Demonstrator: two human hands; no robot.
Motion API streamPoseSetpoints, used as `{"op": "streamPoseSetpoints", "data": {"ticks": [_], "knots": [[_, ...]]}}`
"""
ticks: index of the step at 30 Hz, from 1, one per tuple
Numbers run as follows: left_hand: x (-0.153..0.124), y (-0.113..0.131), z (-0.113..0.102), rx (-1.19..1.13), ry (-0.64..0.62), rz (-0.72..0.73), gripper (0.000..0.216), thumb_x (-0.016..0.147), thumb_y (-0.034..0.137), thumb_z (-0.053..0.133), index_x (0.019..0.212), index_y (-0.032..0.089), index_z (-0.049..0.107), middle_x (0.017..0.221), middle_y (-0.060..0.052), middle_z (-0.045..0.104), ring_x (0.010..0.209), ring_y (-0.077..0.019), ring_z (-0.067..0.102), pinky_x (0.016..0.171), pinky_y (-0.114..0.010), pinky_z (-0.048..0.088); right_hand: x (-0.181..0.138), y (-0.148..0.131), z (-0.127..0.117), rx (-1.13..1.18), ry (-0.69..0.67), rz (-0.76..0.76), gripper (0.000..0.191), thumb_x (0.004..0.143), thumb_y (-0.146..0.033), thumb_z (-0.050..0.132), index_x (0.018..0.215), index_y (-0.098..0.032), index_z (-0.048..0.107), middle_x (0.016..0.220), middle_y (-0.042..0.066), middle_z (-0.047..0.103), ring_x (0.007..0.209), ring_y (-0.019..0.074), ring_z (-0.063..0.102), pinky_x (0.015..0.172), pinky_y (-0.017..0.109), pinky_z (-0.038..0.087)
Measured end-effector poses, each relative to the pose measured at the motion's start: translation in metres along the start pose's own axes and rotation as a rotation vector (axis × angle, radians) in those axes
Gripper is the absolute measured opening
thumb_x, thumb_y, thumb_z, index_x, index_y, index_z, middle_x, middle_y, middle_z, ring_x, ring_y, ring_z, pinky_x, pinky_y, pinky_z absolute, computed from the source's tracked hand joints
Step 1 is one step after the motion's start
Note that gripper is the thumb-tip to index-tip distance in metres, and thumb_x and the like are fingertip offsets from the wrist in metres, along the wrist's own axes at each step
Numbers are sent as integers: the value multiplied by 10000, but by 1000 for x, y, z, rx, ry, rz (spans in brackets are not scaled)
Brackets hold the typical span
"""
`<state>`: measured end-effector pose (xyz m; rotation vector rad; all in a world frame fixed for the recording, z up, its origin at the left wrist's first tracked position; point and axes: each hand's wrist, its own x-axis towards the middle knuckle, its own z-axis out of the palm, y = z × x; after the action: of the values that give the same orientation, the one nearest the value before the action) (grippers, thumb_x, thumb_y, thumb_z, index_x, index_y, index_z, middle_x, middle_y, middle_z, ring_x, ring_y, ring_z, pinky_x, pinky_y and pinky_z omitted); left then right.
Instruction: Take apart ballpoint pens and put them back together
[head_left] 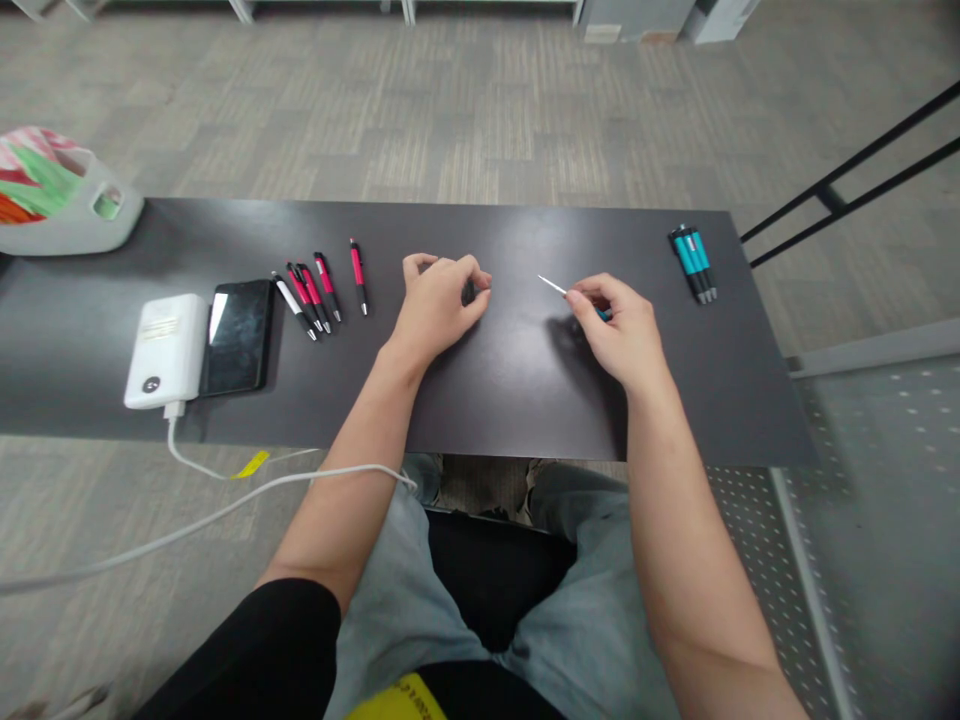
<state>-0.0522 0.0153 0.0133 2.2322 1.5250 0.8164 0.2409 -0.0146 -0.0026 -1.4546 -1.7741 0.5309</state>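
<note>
My left hand [439, 305] rests on the dark table [487, 390] with its fingers curled round a small dark piece [470, 291] that I cannot name. My right hand [619, 330] pinches a thin white pen refill [553, 286], whose tip points up and left, and a bit of teal pen part [603, 315] shows under the fingers. Several red-and-black pens [315, 293] lie in a loose row left of my left hand, one of them white. A single red pen [358, 276] lies apart, closer to that hand.
A few teal pens [694, 263] lie together at the table's far right. A white power bank [165, 350] with a cable and a black phone [238, 335] sit at the left. A grey bin with a bag [60, 195] stands at the left edge. Black rails [855, 185] run at the right.
</note>
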Motion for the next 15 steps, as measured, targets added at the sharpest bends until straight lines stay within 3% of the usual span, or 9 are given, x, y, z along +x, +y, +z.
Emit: {"op": "streamPoseSetpoints", "data": {"ticks": [4,9,15], "knots": [[-2,7,0,60,-96,27,148,1067,147,758,1081,294,761,1337,-52,938,1356,-374,802,1375,-686,354,-3,1,9,-105,-19,-25,257,1168,-548,695,1071,-326,779,1111,94,852,1063,350,790,984,489,618],[-2,10,-1,80,-124,20,124,1086,165,767,1076,286,744,1370,-64,923,1416,-376,769,1377,-679,326,-5,-9,10,-208,-52,-1,203,1174,-468,680,1102,-323,802,1138,98,856,1080,350,785,926,462,597],[-2,9,-2,93,-128,-20,221,1090,235,827,1294,309,783,1454,-82,880,1428,-390,726,1357,-630,350,-7,-26,10,-288,-79,63,172,1181,-421,681,1141,-324,817,1199,104,861,1118,358,780,881,437,559]]}}
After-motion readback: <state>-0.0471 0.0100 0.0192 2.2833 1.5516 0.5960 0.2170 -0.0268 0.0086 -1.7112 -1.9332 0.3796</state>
